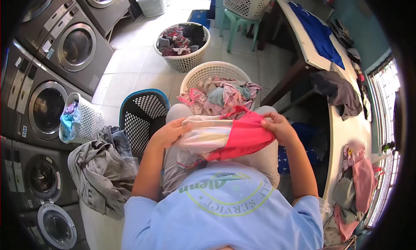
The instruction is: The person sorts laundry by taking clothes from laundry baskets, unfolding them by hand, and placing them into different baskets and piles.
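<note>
You pinch the pale end of the pink-and-white garment (249,135) in your left hand (171,133) and its pink end in your right hand (278,127), holding it stretched between them above your lap, apparently to spread the cloth flat. The white laundry basket (193,75) stands just beyond your knees, its heap of pastel clothes (225,96) near your hands, probably so each piece is easy to reach.

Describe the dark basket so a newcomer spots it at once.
Find the grey front-loading machines on the left. Between them and the person's knees stands a black basket. Its blue rim and black lattice walls set it apart from the pale baskets.
</note>
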Demonstrator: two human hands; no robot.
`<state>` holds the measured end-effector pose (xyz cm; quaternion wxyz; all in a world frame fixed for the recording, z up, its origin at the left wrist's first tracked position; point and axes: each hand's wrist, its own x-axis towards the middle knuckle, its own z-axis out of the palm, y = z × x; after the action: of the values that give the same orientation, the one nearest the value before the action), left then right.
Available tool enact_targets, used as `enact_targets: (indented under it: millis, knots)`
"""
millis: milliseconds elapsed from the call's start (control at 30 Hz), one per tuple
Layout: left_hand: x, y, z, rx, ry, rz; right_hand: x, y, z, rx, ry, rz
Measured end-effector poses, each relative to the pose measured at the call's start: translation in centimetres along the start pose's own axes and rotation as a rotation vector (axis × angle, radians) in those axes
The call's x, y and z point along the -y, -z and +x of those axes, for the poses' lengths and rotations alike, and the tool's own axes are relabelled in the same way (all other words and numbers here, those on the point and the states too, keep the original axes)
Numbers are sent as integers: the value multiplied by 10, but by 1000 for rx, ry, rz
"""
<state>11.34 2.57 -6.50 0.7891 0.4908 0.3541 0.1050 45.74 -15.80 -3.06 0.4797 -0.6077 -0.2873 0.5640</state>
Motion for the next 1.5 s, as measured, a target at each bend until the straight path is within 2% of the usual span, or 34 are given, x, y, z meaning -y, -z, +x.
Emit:
enact_targets:
  millis: [33, 67, 133, 167, 233, 267, 300, 367, 400, 467, 533, 567, 600, 633, 667, 700, 733, 800, 833, 900, 1067, 1100, 1233, 1267, 1333, 1367, 1433, 1500]
  knots:
    - [-4, 0, 1, 51, -51, 133, 5, -2, 3, 14, 101, 133]
    - [-12, 0, 4, 12, -82, 214, 20, -6, 6, -22, 125, 115]
    - [-4, 13, 30, -147, -355, 70, 33, -6, 28, -1, 240, 122]
    - [-14, 7, 33, -179, -354, 66, 41, -13, 40, -2, 318, 131]
    - [-32, 3, 24, -522, -670, -298, 57, -39, 71, -50, 376, 259]
    - [-26, 13, 17, -548, -673, -300, 52, -42, 82, -76, 330, 156]
    - [-14, 29, 9, -528, -593, -106, 39, -35, 94, -54, 323, 155]
    - [25, 68, -7, -473, -497, 379, 12, -13, 114, -2, -37, -165]
    - [57, 90, -20, -433, -474, 668, 7, -15, 108, -21, -97, -379]
    - [125, 111, -63, -468, -249, 980, -51, 22, 126, 85, 74, -549]
    - [192, 130, -104, -254, 305, 1366, -54, 29, 106, -90, -15, -982]
    - [203, 117, -128, -255, 281, 1524, -77, 50, 107, -198, 84, -1172]
    - [224, 113, -141, -329, 168, 1576, -101, 66, 109, -309, 189, -1356]
    - [240, 114, -148, -403, 55, 1625, -105, 57, 105, -286, 193, -1352]
    - [245, 117, -151, -414, 77, 1620, -101, 46, 98, -417, 122, -1406]
    - [250, 120, -149, -433, -16, 1618, -98, 37, 96, -553, 52, -1458]
    - [250, 122, -145, -453, -113, 1616, -100, 33, 98, -535, 64, -1458]
    - [240, 118, -137, -488, -52, 1626, -103, 29, 103, -628, 38, -1485]
    - [235, 116, -130, -507, -5, 1637, -99, 24, 105, -616, 45, -1484]
    - [228, 118, -108, -571, -55, 1631, -91, 15, 104, -625, 7, -1474]
    - [193, 136, -23, -897, -23, 1569, -95, 21, 110, -640, 32, -1463]
    - [184, 142, -4, -887, -37, 1565, -96, 23, 109, -633, 42, -1461]
    - [141, 172, 67, -1111, 147, 1381, -94, 24, 102, -641, 39, -1433]
    - [130, 182, 81, -1099, 134, 1383, -95, 28, 101, -647, 51, -1430]
    - [109, 203, 100, -1247, 81, 1334, -99, 32, 99, -668, 49, -1423]
    - [108, 219, 108, -1241, 69, 1338, -98, 34, 100, -673, 61, -1414]
    - [114, 256, 115, -1277, -392, 1138, -92, 27, 99, -677, 36, -1433]
    - [108, 269, 95, -1249, -511, 1075, -84, 16, 99, -699, 2, -1445]
